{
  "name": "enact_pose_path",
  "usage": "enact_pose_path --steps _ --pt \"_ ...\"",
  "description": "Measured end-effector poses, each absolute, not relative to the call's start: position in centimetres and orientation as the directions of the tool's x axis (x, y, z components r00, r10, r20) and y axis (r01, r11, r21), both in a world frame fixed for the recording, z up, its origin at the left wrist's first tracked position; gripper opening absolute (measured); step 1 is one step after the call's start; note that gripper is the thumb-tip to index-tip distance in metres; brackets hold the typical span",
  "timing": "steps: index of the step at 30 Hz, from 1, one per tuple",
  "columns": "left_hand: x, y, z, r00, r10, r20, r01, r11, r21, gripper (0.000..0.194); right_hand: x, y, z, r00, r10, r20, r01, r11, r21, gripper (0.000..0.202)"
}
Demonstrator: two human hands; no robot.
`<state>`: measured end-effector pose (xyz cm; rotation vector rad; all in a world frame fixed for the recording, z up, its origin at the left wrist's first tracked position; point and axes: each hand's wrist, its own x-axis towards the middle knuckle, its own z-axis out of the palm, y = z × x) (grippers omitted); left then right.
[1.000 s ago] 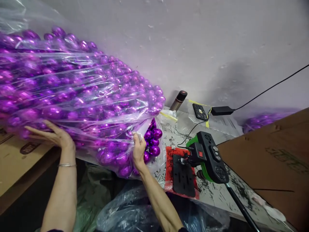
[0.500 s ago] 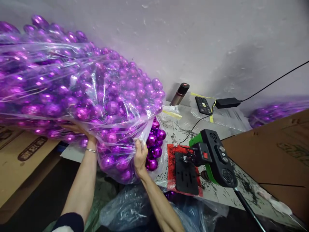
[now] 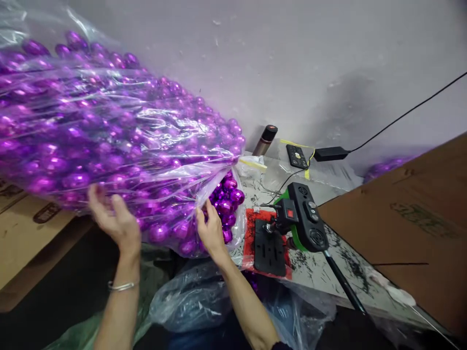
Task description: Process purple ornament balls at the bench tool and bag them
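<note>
A large clear plastic bag (image 3: 153,121) full of shiny purple ball ornaments (image 3: 78,180) fills the left half of the head view. Its mouth faces right, where several bare ornaments (image 3: 226,206) show. At the lower rim of that mouth, my right hand (image 3: 211,231) pinches the plastic between thumb and fingers. My left hand (image 3: 115,216), with a silver bangle on the wrist, is in front of the bag's lower side. Its fingers are spread and slightly blurred, holding nothing; whether they touch the plastic I cannot tell.
Right of the bag, a black-and-green device (image 3: 304,216) on a pole stands beside a black plate (image 3: 269,248) on a red mat. Behind are a dark bottle (image 3: 265,140), a phone-like object (image 3: 296,156) and a black adapter (image 3: 331,154). Cardboard boxes (image 3: 404,218) flank both sides.
My left hand has come out from under the bag, moved left and opened. My right hand keeps its grip on the bag's rim. The view has shifted slightly.
</note>
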<state>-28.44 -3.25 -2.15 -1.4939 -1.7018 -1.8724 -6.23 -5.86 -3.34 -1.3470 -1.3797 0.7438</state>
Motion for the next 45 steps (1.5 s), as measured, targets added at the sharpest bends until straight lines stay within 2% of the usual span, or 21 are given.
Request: enact_pose_path --steps 1,3,5,7,10,12,15,17,20,22,24,27,30,32,34,37,40,43,45 --pt "-25.5 -4.0 -1.3 -0.434 0.457 0.776 0.680 -0.399 0.615 0.050 -5.6 -7.0 -3.6 0.133 0.939 0.316 0.407 0.239 -0.882 0.048" --pt "-19.6 -4.7 0.5 -0.153 0.568 0.808 0.658 -0.551 0.513 0.035 -4.1 -9.9 -4.2 0.063 0.880 0.472 0.522 0.374 -0.767 0.044" --pt "-14.5 -4.1 1.7 0.144 0.619 0.772 0.604 -0.673 0.427 0.032 -2.2 -13.2 -4.7 -0.008 0.808 0.589 0.580 0.484 -0.656 0.042" --pt "-10.7 -2.6 1.9 0.361 0.664 0.655 0.601 -0.702 0.381 0.034 -0.2 -16.7 -5.1 -0.061 0.762 0.645 0.598 0.545 -0.588 0.040" --pt "-6.9 -0.1 1.2 0.509 0.767 0.391 0.725 -0.626 0.286 0.041 2.5 -21.3 -5.9 -0.093 0.757 0.647 0.578 0.570 -0.584 0.033" --pt "-5.3 1.2 0.8 0.519 0.818 0.248 0.797 -0.568 0.206 0.046 3.7 -23.7 -6.8 -0.097 0.789 0.607 0.573 0.543 -0.614 0.031" --pt "-4.4 2.1 0.8 0.469 0.865 0.176 0.848 -0.497 0.184 0.050 5.0 -26.1 -8.3 -0.097 0.829 0.551 0.593 0.493 -0.637 0.028" --pt "-4.9 2.0 1.0 0.409 0.892 0.191 0.851 -0.449 0.272 0.052 5.7 -27.0 -9.2 -0.101 0.842 0.530 0.606 0.475 -0.639 0.028" --pt "-6.9 0.5 0.9 0.218 0.946 0.241 0.770 -0.318 0.554 0.059 6.9 -27.6 -9.8 -0.080 0.848 0.525 0.609 0.458 -0.648 0.028" --pt "-8.3 -1.6 0.3 0.018 0.961 0.275 0.602 -0.230 0.765 0.060 7.8 -27.6 -9.9 -0.056 0.842 0.537 0.610 0.455 -0.649 0.027" --pt "-9.1 -4.3 -0.8 -0.174 0.938 0.299 0.348 -0.226 0.910 0.063 8.6 -27.5 -9.8 -0.035 0.835 0.549 0.616 0.450 -0.647 0.026" --pt "-8.8 -7.8 -2.6 -0.350 0.905 0.241 -0.015 -0.263 0.965 0.072 9.2 -27.0 -9.6 -0.014 0.833 0.554 0.606 0.448 -0.658 0.026" --pt "-7.6 -9.4 -3.7 -0.408 0.905 0.124 -0.248 -0.241 0.939 0.077 8.9 -26.1 -9.1 -0.007 0.827 0.562 0.583 0.460 -0.670 0.025" --pt "-7.1 -9.8 -3.6 -0.385 0.920 0.071 -0.372 -0.225 0.901 0.071 8.4 -25.5 -8.7 -0.004 0.817 0.576 0.571 0.475 -0.670 0.025" --pt "-6.8 -10.3 -2.9 -0.281 0.960 0.017 -0.489 -0.158 0.858 0.059 7.9 -25.1 -8.3 0.000 0.809 0.587 0.553 0.489 -0.674 0.025" --pt "-6.5 -12.2 -1.9 -0.016 0.994 -0.107 -0.603 0.076 0.794 0.047 7.7 -25.2 -7.7 0.022 0.818 0.575 0.501 0.489 -0.714 0.026" --pt "-5.6 -14.9 -2.2 0.207 0.948 -0.242 -0.625 0.318 0.713 0.049 8.3 -25.9 -7.2 0.096 0.841 0.533 0.450 0.441 -0.776 0.028" --pt "-4.1 -17.1 -3.8 0.260 0.912 -0.317 -0.609 0.410 0.679 0.044 9.4 -26.7 -7.0 0.162 0.851 0.500 0.450 0.387 -0.805 0.029" --pt "-2.9 -17.6 -5.4 0.223 0.922 -0.318 -0.572 0.387 0.723 0.042 10.3 -27.2 -7.1 0.176 0.854 0.489 0.467 0.365 -0.806 0.028"
